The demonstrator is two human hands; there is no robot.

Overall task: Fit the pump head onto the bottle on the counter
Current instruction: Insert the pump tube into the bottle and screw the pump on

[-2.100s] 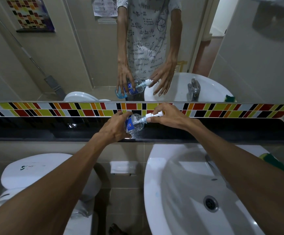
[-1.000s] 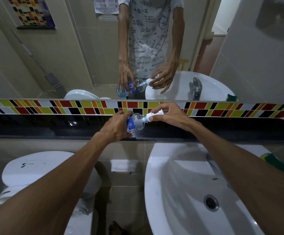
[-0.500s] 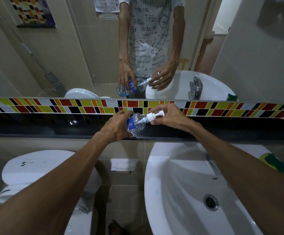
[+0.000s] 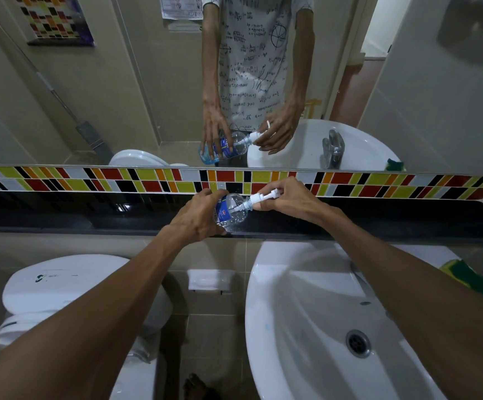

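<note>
A clear plastic bottle (image 4: 232,211) with a blue label is tilted to the right, its base resting on the black counter ledge (image 4: 379,223). My left hand (image 4: 198,215) wraps around the bottle's lower body. A white pump head (image 4: 262,197) sits in the bottle's neck, its nozzle pointing right. My right hand (image 4: 288,199) pinches the pump's collar with thumb and fingers. The mirror above repeats both hands and the bottle.
A white sink basin (image 4: 315,319) with a drain lies below the ledge on the right, a green-yellow sponge (image 4: 465,280) on its rim. A white toilet tank (image 4: 70,284) stands at lower left. A coloured tile strip (image 4: 90,180) runs behind the ledge.
My right hand has shifted its fingers around the pump collar, turning it. The pump nozzle has swung a little. The bottle stays tilted in my left hand.
</note>
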